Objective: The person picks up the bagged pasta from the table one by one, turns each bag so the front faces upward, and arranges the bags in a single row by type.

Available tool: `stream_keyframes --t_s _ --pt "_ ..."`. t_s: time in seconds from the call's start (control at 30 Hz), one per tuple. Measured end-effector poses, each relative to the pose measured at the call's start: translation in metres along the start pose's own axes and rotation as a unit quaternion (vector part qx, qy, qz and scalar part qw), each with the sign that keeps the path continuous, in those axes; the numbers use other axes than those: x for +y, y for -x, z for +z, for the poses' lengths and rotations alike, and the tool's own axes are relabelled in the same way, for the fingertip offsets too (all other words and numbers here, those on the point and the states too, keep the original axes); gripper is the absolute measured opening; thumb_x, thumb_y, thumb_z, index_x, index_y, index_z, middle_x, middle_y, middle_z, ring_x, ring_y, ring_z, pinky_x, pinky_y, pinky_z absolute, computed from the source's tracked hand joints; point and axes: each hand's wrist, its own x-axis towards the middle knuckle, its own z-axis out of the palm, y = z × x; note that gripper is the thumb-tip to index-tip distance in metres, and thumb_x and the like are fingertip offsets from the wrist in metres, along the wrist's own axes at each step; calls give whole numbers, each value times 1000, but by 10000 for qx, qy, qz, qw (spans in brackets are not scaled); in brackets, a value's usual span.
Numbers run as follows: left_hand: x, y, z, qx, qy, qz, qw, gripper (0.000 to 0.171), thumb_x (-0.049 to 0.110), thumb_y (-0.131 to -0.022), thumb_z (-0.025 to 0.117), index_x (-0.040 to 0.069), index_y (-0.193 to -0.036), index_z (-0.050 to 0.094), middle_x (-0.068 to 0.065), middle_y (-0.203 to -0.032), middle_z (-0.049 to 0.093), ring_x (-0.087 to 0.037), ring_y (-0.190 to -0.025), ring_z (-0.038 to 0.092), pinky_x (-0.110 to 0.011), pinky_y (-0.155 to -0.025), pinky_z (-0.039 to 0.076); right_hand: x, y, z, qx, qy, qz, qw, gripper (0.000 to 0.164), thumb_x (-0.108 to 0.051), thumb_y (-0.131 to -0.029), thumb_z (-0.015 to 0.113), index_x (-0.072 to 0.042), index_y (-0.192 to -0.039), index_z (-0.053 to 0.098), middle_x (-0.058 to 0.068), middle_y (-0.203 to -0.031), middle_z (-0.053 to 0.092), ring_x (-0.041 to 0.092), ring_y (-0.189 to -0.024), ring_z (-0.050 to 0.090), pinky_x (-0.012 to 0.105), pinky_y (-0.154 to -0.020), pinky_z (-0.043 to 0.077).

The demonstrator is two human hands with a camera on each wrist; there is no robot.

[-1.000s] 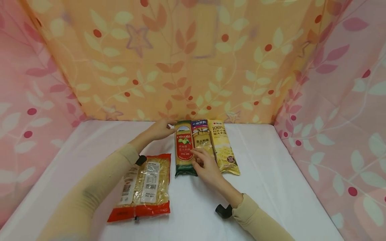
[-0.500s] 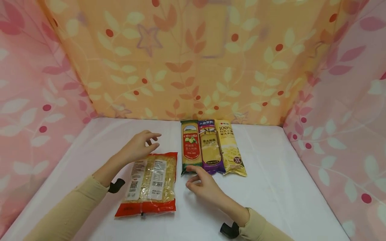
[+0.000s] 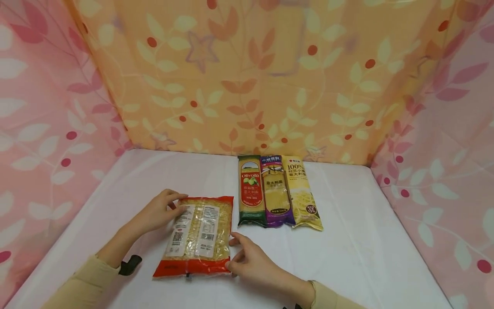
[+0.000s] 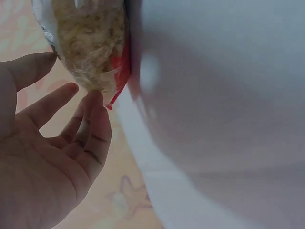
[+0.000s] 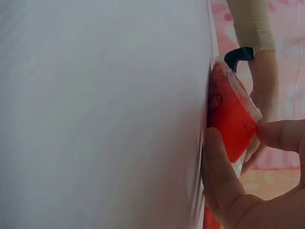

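A clear bag of dried noodles [image 3: 196, 235] with red ends and white labels lies flat at the left front of the table. My left hand [image 3: 159, 211] holds its far left corner, thumb on the upper face and fingers along the edge. In the left wrist view, the thumb and fingertips [image 4: 98, 112] meet the noodle bag [image 4: 93, 40] around its end. My right hand [image 3: 252, 261] pinches the near right corner. The right wrist view shows the thumb against the bag's red end [image 5: 232, 121], with fingers low beside the table.
Three spaghetti packs lie side by side at the back: a green and red one [image 3: 251, 193], a purple one [image 3: 277, 193] and a yellow one [image 3: 302, 193]. Patterned cloth walls [image 3: 247, 77] enclose the white table [image 3: 355, 240] at the back and both sides.
Both hands have left the spaghetti packs, moving left and toward me, and now hold the noodle bag's corners. The camera view has shifted slightly; the packs stay in their row.
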Motion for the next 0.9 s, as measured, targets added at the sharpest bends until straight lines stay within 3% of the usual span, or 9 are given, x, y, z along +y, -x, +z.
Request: stream_keyframes --t_s 0.37,0.53,0.73,0.9 --pt "-8 3 12 -202 375 -320 9986 54 29 -102 68 -2 -144 56 -30 -142 43 -37 -107 62 -43 -84 55 1 -1 13 295 -580 62 9979 78 4 -89 75 4 -158 38 14 -139 48 17 -91 70 26 -68 60" --pt "-8 5 13 -136 743 -666 9949 53 27 -100 71 -1 -143 57 -32 -146 40 -47 -114 62 -44 -84 59 1 -2 15 402 -881 -351 9947 81 12 -85 71 4 -159 36 15 -141 48 20 -95 68 25 -69 60" --pt "-7 4 13 -2 900 -1034 9906 52 26 -98 74 2 -142 60 -29 -145 45 -47 -118 62 -44 -84 60 -3 -5 13 407 -984 -1014 9891 82 18 -84 62 2 -160 35 19 -150 42 18 -98 68 25 -76 60" --pt "-2 1 17 45 1099 -1052 9884 52 25 -97 75 1 -141 61 -30 -142 47 -45 -117 64 -42 -83 60 -15 -7 7 559 -808 -1254 9872 77 17 -84 58 1 -158 40 20 -152 43 17 -96 64 25 -79 60"
